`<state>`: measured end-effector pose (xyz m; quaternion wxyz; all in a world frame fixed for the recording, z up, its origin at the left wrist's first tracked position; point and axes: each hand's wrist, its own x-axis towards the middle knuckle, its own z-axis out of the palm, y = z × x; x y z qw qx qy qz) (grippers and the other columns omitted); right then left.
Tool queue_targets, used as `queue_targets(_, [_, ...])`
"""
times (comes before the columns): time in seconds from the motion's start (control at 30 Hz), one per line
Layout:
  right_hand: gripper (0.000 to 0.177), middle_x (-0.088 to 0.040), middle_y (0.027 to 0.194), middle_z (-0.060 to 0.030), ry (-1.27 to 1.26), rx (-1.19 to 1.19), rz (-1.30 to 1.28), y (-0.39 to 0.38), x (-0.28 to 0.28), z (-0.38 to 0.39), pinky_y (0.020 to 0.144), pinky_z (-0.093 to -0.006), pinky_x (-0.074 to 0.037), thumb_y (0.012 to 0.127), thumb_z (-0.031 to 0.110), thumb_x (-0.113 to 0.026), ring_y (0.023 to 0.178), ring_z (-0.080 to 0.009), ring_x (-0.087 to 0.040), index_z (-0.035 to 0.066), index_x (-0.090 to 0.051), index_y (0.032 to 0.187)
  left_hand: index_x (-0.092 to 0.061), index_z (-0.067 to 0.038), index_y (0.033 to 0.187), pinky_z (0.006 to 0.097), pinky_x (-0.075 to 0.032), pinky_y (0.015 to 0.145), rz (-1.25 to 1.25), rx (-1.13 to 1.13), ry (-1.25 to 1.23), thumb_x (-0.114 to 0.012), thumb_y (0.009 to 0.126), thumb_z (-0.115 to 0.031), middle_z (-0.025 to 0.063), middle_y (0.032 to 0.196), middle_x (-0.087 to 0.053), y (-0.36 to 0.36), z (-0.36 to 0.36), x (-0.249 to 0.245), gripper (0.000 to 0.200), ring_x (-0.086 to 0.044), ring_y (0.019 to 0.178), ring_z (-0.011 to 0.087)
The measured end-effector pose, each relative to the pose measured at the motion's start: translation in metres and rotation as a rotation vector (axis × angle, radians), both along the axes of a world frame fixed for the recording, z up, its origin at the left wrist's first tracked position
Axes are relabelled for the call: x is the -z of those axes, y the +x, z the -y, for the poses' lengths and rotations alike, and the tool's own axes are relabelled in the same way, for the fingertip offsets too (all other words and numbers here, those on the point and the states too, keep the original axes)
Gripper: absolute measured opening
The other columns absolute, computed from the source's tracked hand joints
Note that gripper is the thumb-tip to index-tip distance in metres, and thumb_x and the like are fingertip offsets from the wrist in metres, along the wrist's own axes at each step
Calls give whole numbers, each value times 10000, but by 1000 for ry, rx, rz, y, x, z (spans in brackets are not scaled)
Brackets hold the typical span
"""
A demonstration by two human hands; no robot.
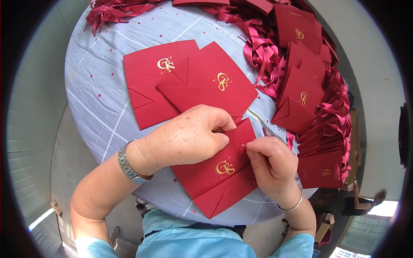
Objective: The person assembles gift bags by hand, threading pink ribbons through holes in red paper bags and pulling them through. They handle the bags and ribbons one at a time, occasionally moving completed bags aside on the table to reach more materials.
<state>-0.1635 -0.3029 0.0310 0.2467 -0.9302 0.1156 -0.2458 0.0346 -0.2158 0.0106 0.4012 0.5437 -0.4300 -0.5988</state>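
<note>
A flat red paper gift bag [211, 180] with a gold monogram lies at a slant in front of me. My left hand [189, 137], with a metal watch at the wrist, has its thumb and fingers closed on the bag's upper edge. Over the bag's right side, my right hand [275, 165] is closed in a pinch. A tiny pale tip shows at its fingertips, too small to name. Beyond my hands lie two more flat red bags, a left one [150, 77] and a right one [228, 64], partly overlapping.
Red bags with ribbon handles [329, 129] stand packed along the table's right edge. Loose red bags [301, 92] and dark red ribbons [262, 51] lie nearby. More ribbons [116, 13] are heaped at the far left. A grey checked cloth [99, 107] covers the round table.
</note>
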Motion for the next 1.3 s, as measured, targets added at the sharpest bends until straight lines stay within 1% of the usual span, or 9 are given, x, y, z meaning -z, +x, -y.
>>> queue_targets(0.3, [184, -657, 807, -117, -30, -17, -20, 8, 0, 2, 592, -324, -528, 762, -77, -698, 710, -263, -667, 5, -635, 913, -631, 55, 1039, 242, -498, 765, 16, -12, -24, -578, 880, 18, 33, 919, -668, 1, -1, -3, 172, -592, 835, 72])
queue_targets(0.37, [181, -657, 808, -117, -38, -12, -22, 9, 0, 2, 593, -325, -527, 765, -76, -698, 710, -264, -666, 7, -635, 913, -630, 57, 1041, 244, -500, 762, -73, -12, -19, -582, 878, 15, 37, 920, -669, 2, -1, -1, 175, -596, 830, 75])
queue_targets(0.5, [170, -654, 811, -116, -34, -4, 1, 9, 5, 6, 603, -327, -525, 784, -71, -694, 710, -263, -662, 13, -630, 918, -627, 56, 1049, 242, -500, 766, -135, -28, 17, -583, 863, 20, 42, 935, -669, 5, -1, -2, 194, -597, 848, 76])
queue_targets(0.57, [168, -653, 813, -117, -4, 19, -10, 6, 9, 5, 609, -327, -525, 790, -71, -692, 711, -262, -661, 14, -628, 921, -622, 54, 1056, 237, -496, 771, -181, 49, 46, -581, 842, 26, 42, 956, -665, 10, -1, -4, 219, -594, 862, 77])
queue_targets(0.73, [167, -649, 811, -119, 42, 54, 15, 3, 15, 5, 617, -325, -525, 802, -73, -687, 715, -259, -658, 14, -624, 931, -616, 52, 1059, 228, -483, 774, -193, 77, 65, -586, 823, 19, 32, 962, -653, 13, 0, -2, 240, -581, 859, 74])
queue_targets(1.0, [180, -653, 815, -110, 27, -9, 81, 4, 15, 6, 613, -320, -526, 789, -74, -692, 721, -256, -658, 7, -625, 935, -611, 56, 1069, 229, -480, 783, -239, 77, 91, -594, 832, 11, 31, 972, -648, 14, -1, -4, 241, -576, 867, 73])
queue_targets(1.13, [176, -654, 816, -109, 26, -4, 42, 6, 10, 7, 609, -319, -526, 790, -75, -693, 720, -257, -659, 3, -626, 932, -617, 50, 1072, 229, -488, 784, -220, 60, 53, -597, 833, 26, 30, 966, -655, 12, 0, -4, 241, -586, 868, 70])
queue_targets(1.23, [208, -657, 812, -114, 3, -31, 7, 8, 8, 9, 609, -324, -531, 753, -94, -689, 721, -254, -661, 2, -628, 926, -628, 49, 1077, 227, -494, 773, -213, 52, 42, -603, 832, 26, 32, 957, -666, 12, -1, -5, 247, -592, 852, 72])
queue_targets(1.3, [203, -649, 822, -114, -212, -74, -25, 9, 7, 11, 590, -325, -527, 725, -36, -675, 705, -242, -649, 10, -631, 918, -633, 49, 1083, 226, -495, 765, -218, 43, 33, -609, 831, 21, 33, 950, -671, 12, -1, -7, 254, -594, 840, 73])
